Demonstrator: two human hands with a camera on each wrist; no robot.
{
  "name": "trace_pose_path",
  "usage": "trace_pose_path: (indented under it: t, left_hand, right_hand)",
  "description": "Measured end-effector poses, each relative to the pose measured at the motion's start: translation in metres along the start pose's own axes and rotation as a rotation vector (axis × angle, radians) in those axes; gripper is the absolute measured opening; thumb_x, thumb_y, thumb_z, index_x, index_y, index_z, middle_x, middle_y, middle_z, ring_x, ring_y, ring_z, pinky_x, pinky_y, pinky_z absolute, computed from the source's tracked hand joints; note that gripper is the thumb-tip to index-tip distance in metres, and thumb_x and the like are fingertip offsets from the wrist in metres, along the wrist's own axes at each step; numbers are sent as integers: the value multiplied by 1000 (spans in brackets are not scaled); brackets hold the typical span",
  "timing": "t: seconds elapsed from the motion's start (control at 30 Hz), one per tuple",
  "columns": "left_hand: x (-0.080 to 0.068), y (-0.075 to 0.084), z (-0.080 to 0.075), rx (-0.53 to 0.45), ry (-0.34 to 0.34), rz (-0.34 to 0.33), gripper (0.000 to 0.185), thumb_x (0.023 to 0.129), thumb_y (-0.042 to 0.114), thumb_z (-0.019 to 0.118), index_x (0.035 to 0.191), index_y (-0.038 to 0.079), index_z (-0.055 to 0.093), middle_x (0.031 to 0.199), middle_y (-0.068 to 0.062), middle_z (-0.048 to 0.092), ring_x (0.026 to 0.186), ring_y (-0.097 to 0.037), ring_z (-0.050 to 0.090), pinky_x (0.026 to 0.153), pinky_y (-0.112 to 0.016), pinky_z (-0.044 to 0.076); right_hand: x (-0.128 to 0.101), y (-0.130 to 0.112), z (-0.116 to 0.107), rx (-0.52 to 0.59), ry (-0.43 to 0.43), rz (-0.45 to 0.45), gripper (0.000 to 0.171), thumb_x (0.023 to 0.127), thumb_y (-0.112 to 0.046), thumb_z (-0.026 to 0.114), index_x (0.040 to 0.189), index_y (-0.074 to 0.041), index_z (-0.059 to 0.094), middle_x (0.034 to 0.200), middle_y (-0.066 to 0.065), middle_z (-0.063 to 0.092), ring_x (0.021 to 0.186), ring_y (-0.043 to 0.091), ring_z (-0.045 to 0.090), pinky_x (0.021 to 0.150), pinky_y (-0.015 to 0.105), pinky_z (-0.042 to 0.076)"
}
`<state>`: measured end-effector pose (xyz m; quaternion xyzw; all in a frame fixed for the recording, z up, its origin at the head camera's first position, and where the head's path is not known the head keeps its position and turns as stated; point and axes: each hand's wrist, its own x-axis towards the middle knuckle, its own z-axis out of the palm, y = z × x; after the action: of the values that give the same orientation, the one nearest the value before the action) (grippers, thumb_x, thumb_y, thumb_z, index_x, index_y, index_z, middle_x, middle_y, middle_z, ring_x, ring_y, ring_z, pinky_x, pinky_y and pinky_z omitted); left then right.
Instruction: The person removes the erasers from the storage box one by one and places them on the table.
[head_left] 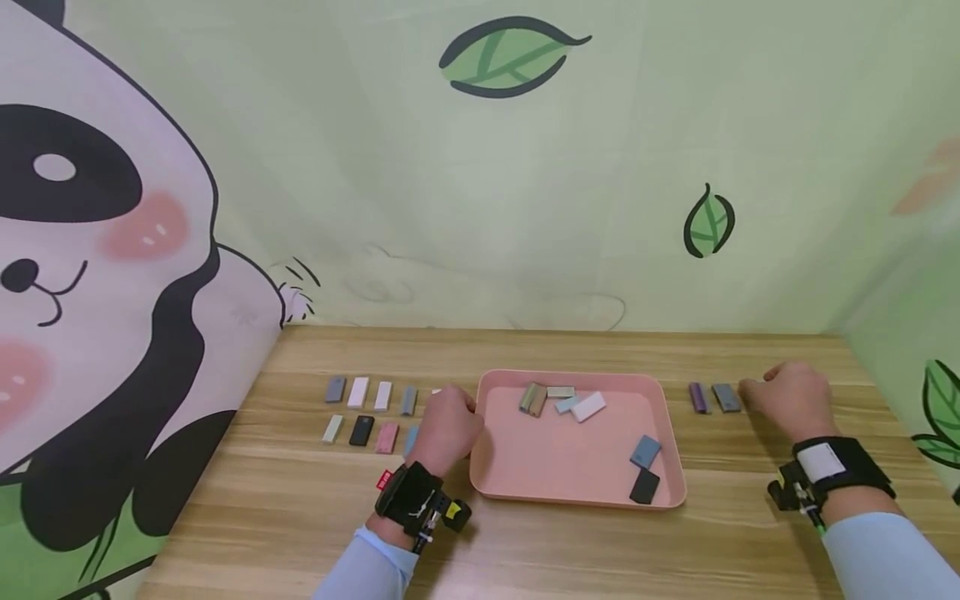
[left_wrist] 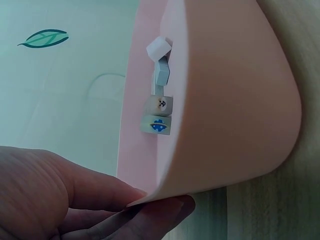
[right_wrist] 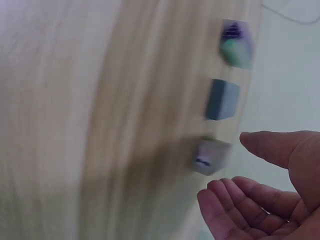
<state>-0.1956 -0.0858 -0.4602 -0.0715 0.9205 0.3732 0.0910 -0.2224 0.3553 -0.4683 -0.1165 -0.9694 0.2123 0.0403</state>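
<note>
A pink tray (head_left: pixel 667 417) lies on the wooden table with several small blocks in it, among them a white one (head_left: pixel 588 407), a blue one (head_left: pixel 645 451) and a black one (head_left: pixel 644 486). My left hand (head_left: pixel 459 406) grips the tray's left rim near its far corner. In the left wrist view my left hand (left_wrist: pixel 155 200) pinches the tray rim (left_wrist: pixel 165 192). My right hand (head_left: pixel 753 390) hovers right of the tray beside a purple block (head_left: pixel 698 397) and a grey block (head_left: pixel 725 397). The blurred right wrist view shows my right hand (right_wrist: pixel 225 167) with loosely spread fingers, holding nothing, just by a third block (right_wrist: pixel 210 156).
Two rows of small coloured blocks (head_left: pixel 358 392) lie left of the tray, close to my left hand. Walls with panda and leaf prints close in the table (head_left: pixel 300 517) at the back and both sides. Bare wood lies in front of the tray.
</note>
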Motion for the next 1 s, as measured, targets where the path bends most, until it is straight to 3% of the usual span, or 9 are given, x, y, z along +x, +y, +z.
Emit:
trace_pose_path:
  t: [0.1, 0.33, 0.47, 0.53, 0.7, 0.83, 1.0]
  left_hand:
    - [2, -2, 0, 10, 11, 6, 36, 80, 2, 51, 50, 14, 35, 46, 3, 32, 39, -12, 39, 35, -23, 28]
    - [3, -5, 0, 3, 19, 11, 37, 81, 3, 52, 50, 14, 34, 46, 3, 31, 39, -12, 38, 35, -23, 27]
    - [3, -6, 0, -2, 26, 19, 38, 81, 3, 52, 49, 14, 34, 46, 4, 29, 39, -12, 36, 35, -23, 26]
    - [3, -7, 0, -4, 27, 22, 38, 81, 3, 52, 49, 14, 34, 46, 4, 28, 38, -12, 34, 35, -23, 25]
    - [2, -6, 0, -11, 18, 11, 38, 82, 4, 52, 50, 14, 34, 46, 4, 28, 38, -12, 35, 35, -24, 25]
    - [1, -5, 0, -15, 5, -2, 37, 82, 5, 53, 50, 14, 37, 46, 3, 33, 40, -14, 41, 35, -24, 28]
    - [1, -4, 2, -15, 12, 9, 37, 82, 4, 53, 50, 15, 36, 46, 4, 32, 39, -13, 40, 35, -23, 28]
  right_hand:
    - [0, -5, -5, -18, 33, -36, 50, 82, -32, 61, 98, 15, 63, 99, 35, 62, 83, 45, 60, 58, 43, 45]
    - [-11, -48, -14, -4, 61, -96, 51, 85, -34, 59, 102, 14, 61, 90, 30, 65, 66, 28, 60, 58, 35, 41]
    - [-22, -82, -10, 3, -5, -137, 56, 86, -36, 59, 115, 12, 56, 106, 30, 61, 73, 29, 63, 61, 36, 46]
    - [-28, -98, -7, 13, -65, -177, 57, 87, -35, 60, 122, 9, 53, 115, 30, 58, 87, 34, 63, 70, 43, 50]
    - [-41, -128, 13, -4, -176, -407, 49, 84, -29, 66, 124, -2, 55, 124, 21, 56, 110, 35, 56, 86, 51, 49]
    - [-49, -141, 31, -67, -214, -631, 45, 80, -21, 70, 121, -9, 60, 121, 14, 58, 108, 29, 57, 86, 45, 51]
    - [-53, -151, 46, -147, -285, -700, 55, 76, -12, 70, 129, -17, 56, 125, 9, 57, 112, 23, 55, 88, 40, 51]
